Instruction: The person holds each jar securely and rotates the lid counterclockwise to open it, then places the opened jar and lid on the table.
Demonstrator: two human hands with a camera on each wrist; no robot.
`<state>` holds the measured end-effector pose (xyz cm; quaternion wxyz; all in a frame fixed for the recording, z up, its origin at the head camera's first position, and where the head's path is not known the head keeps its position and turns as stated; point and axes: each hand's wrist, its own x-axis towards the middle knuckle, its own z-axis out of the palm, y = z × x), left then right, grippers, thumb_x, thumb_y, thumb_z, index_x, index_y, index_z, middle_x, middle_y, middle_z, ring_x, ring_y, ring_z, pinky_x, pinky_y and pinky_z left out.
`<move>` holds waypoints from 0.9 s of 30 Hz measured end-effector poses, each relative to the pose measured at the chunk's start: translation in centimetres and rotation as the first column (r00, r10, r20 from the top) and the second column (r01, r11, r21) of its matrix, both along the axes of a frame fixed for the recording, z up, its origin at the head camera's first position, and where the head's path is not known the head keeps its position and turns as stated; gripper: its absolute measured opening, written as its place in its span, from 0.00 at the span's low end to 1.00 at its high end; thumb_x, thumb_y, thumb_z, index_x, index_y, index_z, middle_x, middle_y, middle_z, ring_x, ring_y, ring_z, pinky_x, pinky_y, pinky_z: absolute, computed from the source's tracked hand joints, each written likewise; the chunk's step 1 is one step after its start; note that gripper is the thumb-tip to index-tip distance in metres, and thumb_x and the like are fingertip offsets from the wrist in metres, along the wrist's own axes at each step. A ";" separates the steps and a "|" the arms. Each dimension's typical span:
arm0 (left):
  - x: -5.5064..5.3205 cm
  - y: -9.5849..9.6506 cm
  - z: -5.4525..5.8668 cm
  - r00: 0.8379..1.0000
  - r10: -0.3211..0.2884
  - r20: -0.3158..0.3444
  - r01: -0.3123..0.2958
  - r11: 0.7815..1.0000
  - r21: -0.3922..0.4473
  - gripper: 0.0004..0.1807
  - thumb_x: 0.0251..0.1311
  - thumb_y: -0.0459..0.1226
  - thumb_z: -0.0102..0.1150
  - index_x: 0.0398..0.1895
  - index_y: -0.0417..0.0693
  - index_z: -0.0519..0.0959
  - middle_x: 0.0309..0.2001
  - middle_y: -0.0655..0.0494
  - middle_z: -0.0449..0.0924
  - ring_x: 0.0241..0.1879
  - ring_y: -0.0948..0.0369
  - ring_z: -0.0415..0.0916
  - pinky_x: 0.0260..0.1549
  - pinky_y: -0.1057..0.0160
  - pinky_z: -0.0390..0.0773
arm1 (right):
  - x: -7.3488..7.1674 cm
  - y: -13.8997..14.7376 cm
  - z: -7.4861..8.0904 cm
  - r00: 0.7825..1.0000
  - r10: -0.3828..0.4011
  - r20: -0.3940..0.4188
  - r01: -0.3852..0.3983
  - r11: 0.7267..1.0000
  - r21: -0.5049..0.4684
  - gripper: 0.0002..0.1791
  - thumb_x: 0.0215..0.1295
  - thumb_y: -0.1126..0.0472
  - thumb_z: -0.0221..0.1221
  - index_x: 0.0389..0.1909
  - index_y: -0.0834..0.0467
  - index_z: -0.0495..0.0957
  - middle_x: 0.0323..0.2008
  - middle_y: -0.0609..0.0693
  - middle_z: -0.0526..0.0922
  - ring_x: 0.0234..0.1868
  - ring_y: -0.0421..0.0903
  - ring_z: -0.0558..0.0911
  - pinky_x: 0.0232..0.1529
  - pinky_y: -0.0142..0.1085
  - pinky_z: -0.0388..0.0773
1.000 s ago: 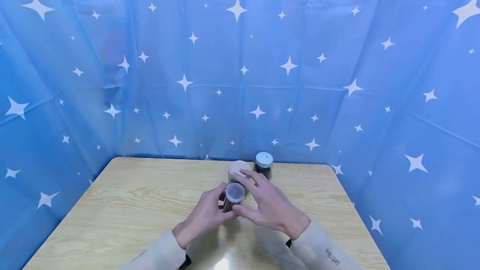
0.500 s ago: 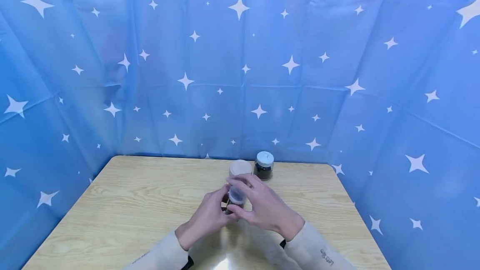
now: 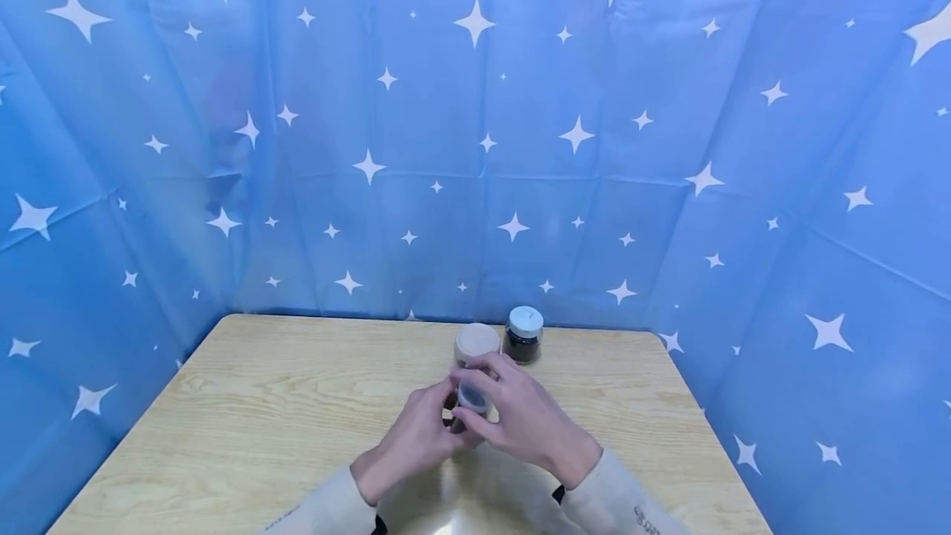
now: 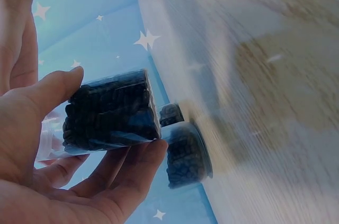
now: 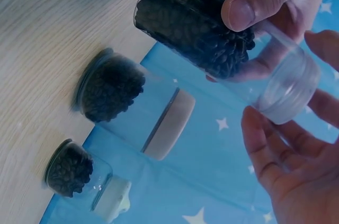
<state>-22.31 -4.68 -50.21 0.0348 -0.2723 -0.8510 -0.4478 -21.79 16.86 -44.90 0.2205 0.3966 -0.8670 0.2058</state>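
A clear jar (image 4: 111, 113) partly filled with dark beans is held above the table by my left hand (image 3: 418, 434), its thumb on one side and fingers on the other. Its translucent lid (image 5: 291, 92) faces up and is on the jar. My right hand (image 3: 523, 419) has its thumb and fingers around that lid; in the right wrist view, fingertips touch the lid's edge. Beyond both hands stands a wider jar (image 5: 112, 89) with a pale pinkish lid (image 3: 477, 340), partly hidden by the right hand in the head view.
A small jar (image 3: 522, 348) of dark beans with a light blue lid stands at the back, right of the pinkish-lidded jar. The wood-grain table (image 3: 312, 386) ends at a blue curtain (image 3: 416, 122) with white stars.
My right hand has closed in from beside the jar onto its lid. Both hands and the jar have shifted slightly right and lower in the head view. The two standing jars stay put.
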 end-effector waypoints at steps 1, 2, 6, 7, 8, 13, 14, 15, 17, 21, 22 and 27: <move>0.0 0.0 0.0 1.000 0.002 -0.005 -0.002 1.000 -0.004 0.33 0.66 0.39 0.86 0.72 0.51 0.82 0.61 0.50 0.94 0.57 0.55 0.93 0.50 0.69 0.92 | 0.0 0.0 -0.1 1.000 0.001 -0.005 -0.001 1.000 -0.003 0.24 0.75 0.51 0.79 0.67 0.52 0.90 0.63 0.51 0.88 0.61 0.46 0.90 0.62 0.44 0.93; 0.1 0.1 -0.1 1.000 0.002 -0.007 -0.002 1.000 -0.005 0.32 0.66 0.40 0.86 0.71 0.52 0.83 0.61 0.51 0.94 0.57 0.57 0.93 0.50 0.67 0.93 | 0.1 0.0 -0.1 1.000 0.002 -0.009 -0.002 1.000 -0.006 0.23 0.75 0.51 0.79 0.66 0.52 0.91 0.62 0.51 0.89 0.60 0.45 0.90 0.60 0.44 0.93; 0.2 0.2 -0.1 1.000 0.004 -0.022 -0.004 1.000 -0.016 0.35 0.67 0.42 0.86 0.75 0.53 0.82 0.64 0.53 0.94 0.60 0.58 0.92 0.56 0.61 0.93 | 0.2 0.1 -0.1 1.000 0.007 -0.026 -0.007 1.000 -0.010 0.19 0.76 0.53 0.79 0.64 0.51 0.92 0.58 0.49 0.88 0.55 0.43 0.88 0.54 0.40 0.92; 0.2 0.2 -0.2 1.000 0.005 -0.024 -0.006 1.000 -0.018 0.36 0.68 0.43 0.86 0.76 0.53 0.82 0.64 0.53 0.94 0.61 0.58 0.92 0.57 0.59 0.93 | 0.2 0.1 -0.1 1.000 0.008 -0.026 -0.008 1.000 -0.009 0.19 0.76 0.53 0.79 0.64 0.51 0.92 0.57 0.49 0.88 0.54 0.42 0.88 0.53 0.39 0.92; 0.2 0.2 -0.2 1.000 0.003 -0.023 -0.004 1.000 -0.016 0.35 0.68 0.43 0.86 0.76 0.53 0.82 0.64 0.53 0.94 0.61 0.58 0.92 0.57 0.58 0.94 | 0.2 0.2 -0.1 1.000 0.009 -0.026 -0.009 1.000 -0.009 0.19 0.76 0.53 0.79 0.64 0.51 0.92 0.57 0.49 0.88 0.54 0.42 0.88 0.52 0.38 0.91; 0.3 0.3 -0.3 1.000 0.000 -0.021 0.000 1.000 -0.013 0.33 0.68 0.43 0.86 0.73 0.53 0.83 0.62 0.55 0.94 0.59 0.60 0.92 0.56 0.56 0.94 | 0.3 0.2 0.0 1.000 0.010 -0.028 -0.010 1.000 -0.004 0.18 0.76 0.53 0.79 0.63 0.51 0.92 0.56 0.48 0.88 0.54 0.42 0.88 0.53 0.38 0.91; 0.3 0.3 -0.3 1.000 -0.001 -0.020 0.000 1.000 -0.014 0.33 0.68 0.43 0.86 0.73 0.53 0.83 0.62 0.55 0.94 0.59 0.60 0.92 0.55 0.57 0.94 | 0.3 0.3 0.0 0.999 0.012 -0.031 -0.012 1.000 -0.005 0.18 0.76 0.54 0.79 0.63 0.51 0.92 0.56 0.48 0.88 0.54 0.42 0.88 0.53 0.38 0.91; 0.3 0.3 -0.3 1.000 -0.003 -0.017 0.003 1.000 -0.011 0.33 0.68 0.43 0.86 0.73 0.53 0.83 0.62 0.54 0.94 0.59 0.60 0.92 0.54 0.59 0.94 | 0.3 0.3 -0.1 0.999 0.012 -0.034 -0.012 1.000 -0.006 0.18 0.76 0.54 0.79 0.62 0.51 0.92 0.56 0.48 0.88 0.54 0.42 0.88 0.53 0.38 0.91; 0.3 0.3 -0.4 1.000 -0.009 -0.006 0.009 1.000 -0.003 0.34 0.68 0.42 0.86 0.74 0.52 0.82 0.63 0.53 0.94 0.59 0.58 0.93 0.53 0.63 0.94 | 0.3 0.3 -0.1 0.999 0.013 -0.036 -0.014 1.000 -0.006 0.18 0.76 0.54 0.79 0.62 0.51 0.92 0.55 0.48 0.88 0.54 0.42 0.88 0.53 0.38 0.91; 0.4 0.3 -0.4 1.000 -0.017 -0.004 0.017 1.000 0.016 0.34 0.68 0.42 0.86 0.73 0.50 0.82 0.59 0.51 0.95 0.57 0.54 0.95 0.50 0.67 0.93 | 0.2 0.3 -0.2 0.999 0.015 -0.031 -0.015 1.000 -0.001 0.18 0.76 0.53 0.79 0.63 0.51 0.92 0.55 0.48 0.88 0.54 0.42 0.87 0.53 0.38 0.91; 0.4 0.3 -0.4 1.000 -0.016 -0.010 0.017 1.000 0.019 0.33 0.68 0.42 0.86 0.73 0.50 0.82 0.57 0.51 0.95 0.56 0.53 0.95 0.50 0.66 0.93 | 0.2 0.3 -0.2 0.999 0.014 -0.029 -0.014 1.000 0.001 0.18 0.77 0.53 0.79 0.63 0.51 0.92 0.55 0.47 0.88 0.54 0.42 0.87 0.53 0.38 0.91; 0.4 0.2 -0.4 0.999 -0.014 -0.043 0.014 1.000 0.020 0.31 0.67 0.43 0.87 0.69 0.49 0.82 0.50 0.54 0.94 0.52 0.53 0.97 0.49 0.65 0.94 | 0.2 0.2 -0.1 1.000 0.015 -0.023 -0.015 1.000 0.002 0.18 0.77 0.53 0.79 0.63 0.51 0.93 0.55 0.47 0.88 0.54 0.42 0.87 0.54 0.38 0.91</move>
